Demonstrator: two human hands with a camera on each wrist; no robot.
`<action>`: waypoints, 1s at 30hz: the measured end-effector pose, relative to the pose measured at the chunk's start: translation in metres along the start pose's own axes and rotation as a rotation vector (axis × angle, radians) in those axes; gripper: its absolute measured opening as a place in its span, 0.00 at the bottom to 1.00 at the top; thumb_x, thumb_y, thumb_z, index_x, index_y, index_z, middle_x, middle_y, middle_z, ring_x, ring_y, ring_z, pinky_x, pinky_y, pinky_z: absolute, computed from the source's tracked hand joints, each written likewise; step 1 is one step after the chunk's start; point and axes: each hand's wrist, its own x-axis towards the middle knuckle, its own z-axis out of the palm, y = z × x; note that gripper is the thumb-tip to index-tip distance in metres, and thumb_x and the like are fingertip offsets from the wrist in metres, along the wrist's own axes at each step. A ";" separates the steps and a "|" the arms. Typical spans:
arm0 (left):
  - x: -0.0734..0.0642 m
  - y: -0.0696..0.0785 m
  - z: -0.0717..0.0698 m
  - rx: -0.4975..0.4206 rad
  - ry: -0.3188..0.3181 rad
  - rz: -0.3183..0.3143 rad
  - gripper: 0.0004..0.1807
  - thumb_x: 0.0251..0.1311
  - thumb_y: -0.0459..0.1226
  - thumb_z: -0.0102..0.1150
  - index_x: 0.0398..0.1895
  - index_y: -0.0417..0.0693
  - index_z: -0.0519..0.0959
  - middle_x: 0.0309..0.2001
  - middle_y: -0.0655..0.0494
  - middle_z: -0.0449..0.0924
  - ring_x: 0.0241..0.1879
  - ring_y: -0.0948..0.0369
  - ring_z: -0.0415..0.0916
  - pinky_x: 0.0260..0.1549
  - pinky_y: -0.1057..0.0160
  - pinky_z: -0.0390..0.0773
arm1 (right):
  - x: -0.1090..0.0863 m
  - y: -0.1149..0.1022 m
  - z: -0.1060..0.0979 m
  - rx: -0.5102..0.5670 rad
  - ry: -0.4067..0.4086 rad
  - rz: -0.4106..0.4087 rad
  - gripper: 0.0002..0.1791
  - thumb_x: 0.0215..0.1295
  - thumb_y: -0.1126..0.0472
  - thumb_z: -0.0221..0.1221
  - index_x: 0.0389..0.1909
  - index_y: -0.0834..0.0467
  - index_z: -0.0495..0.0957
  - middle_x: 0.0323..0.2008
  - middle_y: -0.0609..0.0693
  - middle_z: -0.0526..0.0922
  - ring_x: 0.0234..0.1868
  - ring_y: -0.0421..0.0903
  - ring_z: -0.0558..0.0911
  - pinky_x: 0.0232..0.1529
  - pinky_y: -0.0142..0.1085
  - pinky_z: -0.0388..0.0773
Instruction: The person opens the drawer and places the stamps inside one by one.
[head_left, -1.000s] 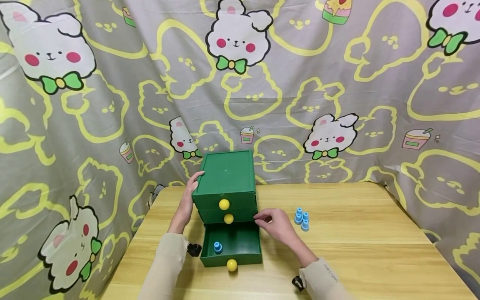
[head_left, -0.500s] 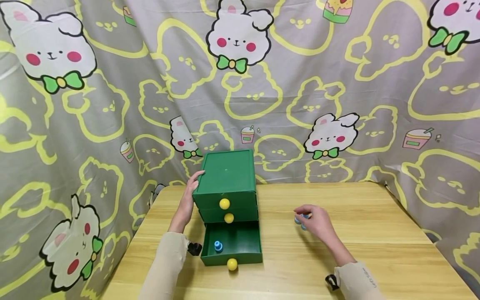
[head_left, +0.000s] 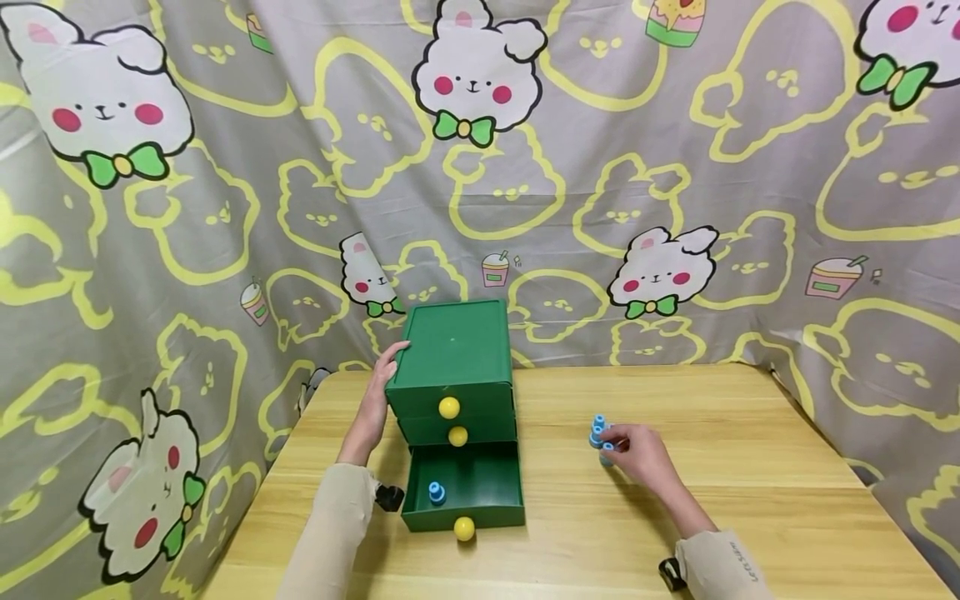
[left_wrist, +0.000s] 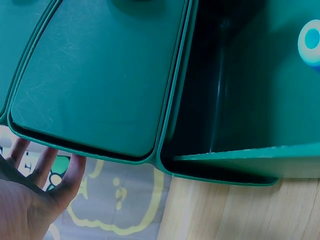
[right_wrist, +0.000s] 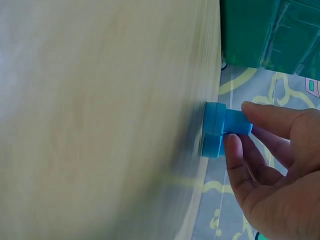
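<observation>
A green three-drawer cabinet (head_left: 453, 346) with yellow knobs stands on the table. Its bottom drawer (head_left: 487, 479) is pulled out, and a blue stepped plastic peg (head_left: 437, 493) stands inside at the left. My left hand (head_left: 370, 421) rests against the cabinet's left side, fingers extended along the wall in the left wrist view. To the right, my right hand (head_left: 641, 454) is at a small group of similar pegs (head_left: 598, 429). In the right wrist view its thumb and fingers pinch the narrow top of one blue peg (right_wrist: 235, 121), whose wide base is at the tabletop. Another peg (right_wrist: 212, 145) shows beside it.
The wooden table (head_left: 712, 500) extends to the right of the cabinet. Behind it hangs a grey patterned curtain (head_left: 675, 183), which also runs down the left side. A yellow knob (head_left: 464, 529) projects from the front of the pulled-out drawer.
My right hand has moved right from beside the cabinet to the blue pegs and come down around one. The left hand, cabinet and drawer have stayed put.
</observation>
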 end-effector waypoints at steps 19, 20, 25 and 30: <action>-0.002 0.000 0.001 0.008 0.007 0.009 0.28 0.80 0.53 0.32 0.78 0.62 0.62 0.82 0.54 0.46 0.79 0.47 0.45 0.73 0.31 0.45 | -0.003 -0.010 -0.001 0.019 0.024 0.028 0.07 0.58 0.69 0.71 0.39 0.64 0.89 0.33 0.52 0.88 0.33 0.42 0.82 0.32 0.31 0.79; -0.002 0.001 0.001 0.008 0.008 0.007 0.28 0.79 0.53 0.32 0.78 0.62 0.62 0.82 0.54 0.46 0.79 0.46 0.45 0.73 0.31 0.45 | -0.003 -0.011 -0.001 0.018 0.029 0.023 0.07 0.58 0.69 0.72 0.39 0.63 0.89 0.32 0.52 0.88 0.33 0.42 0.82 0.33 0.31 0.79; -0.001 0.001 0.001 0.001 0.008 0.002 0.29 0.79 0.53 0.32 0.78 0.62 0.62 0.82 0.54 0.47 0.79 0.46 0.46 0.73 0.32 0.47 | -0.003 -0.016 0.001 0.028 0.046 0.015 0.08 0.58 0.69 0.72 0.39 0.64 0.89 0.33 0.52 0.89 0.33 0.42 0.83 0.33 0.30 0.79; -0.001 0.001 0.001 -0.001 0.007 -0.007 0.28 0.79 0.54 0.32 0.78 0.64 0.62 0.82 0.55 0.47 0.79 0.46 0.46 0.73 0.31 0.47 | -0.004 -0.019 0.003 0.039 0.057 0.005 0.08 0.57 0.70 0.72 0.38 0.64 0.90 0.33 0.53 0.89 0.33 0.42 0.83 0.33 0.30 0.80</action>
